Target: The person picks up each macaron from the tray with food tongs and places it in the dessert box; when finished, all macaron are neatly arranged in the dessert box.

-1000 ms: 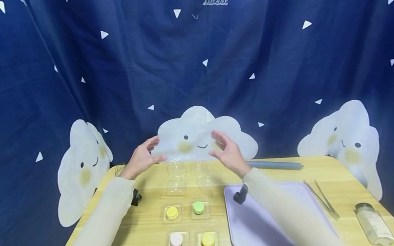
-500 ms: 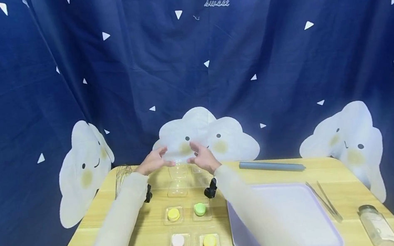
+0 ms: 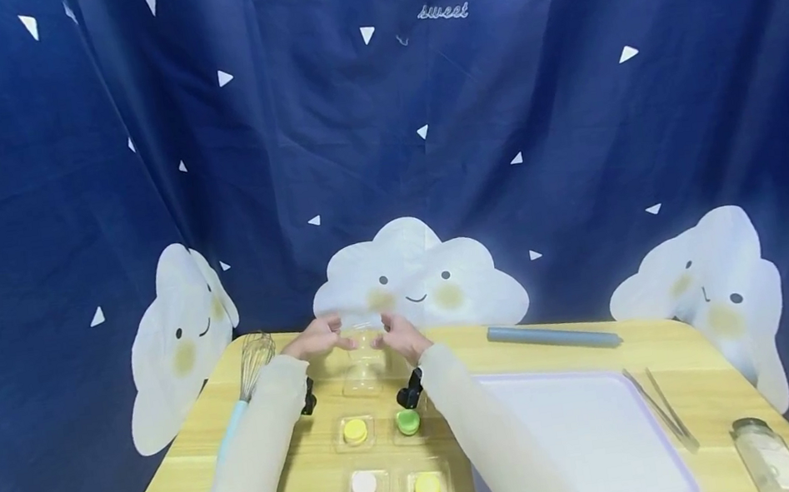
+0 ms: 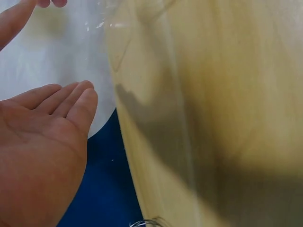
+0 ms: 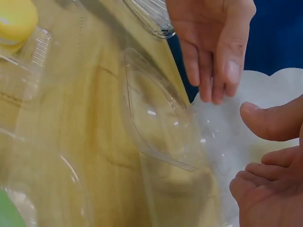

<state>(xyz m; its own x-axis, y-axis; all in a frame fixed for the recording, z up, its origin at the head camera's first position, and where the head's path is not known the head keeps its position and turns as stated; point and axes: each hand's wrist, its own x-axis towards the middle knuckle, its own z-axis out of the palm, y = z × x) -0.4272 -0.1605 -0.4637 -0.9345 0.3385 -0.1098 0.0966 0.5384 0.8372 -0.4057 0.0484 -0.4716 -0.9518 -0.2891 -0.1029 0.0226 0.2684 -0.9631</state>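
Beyond the macarons, near the table's far edge, stand clear plastic lids; one lid is plain in the right wrist view. My left hand is at the left of the farthest lids, its fingers straight in the left wrist view. Facing it from the right is my right hand, thumb and fingers spread apart. Nothing shows between either hand's fingers. Closer in, clear square trays hold macarons: a yellow one, a green one, a pale pink one and another yellow one.
A lilac tray lies at the right, partly under my right sleeve. Beyond it is a blue-grey rolling pin. Tongs and a dark-lidded jar are farther right. A whisk lies beside my left sleeve.
Both hands have come closer together and lower, toward the far lids. My left arm has moved right, uncovering the whisk, and my right arm has moved left, showing more of the lilac tray.
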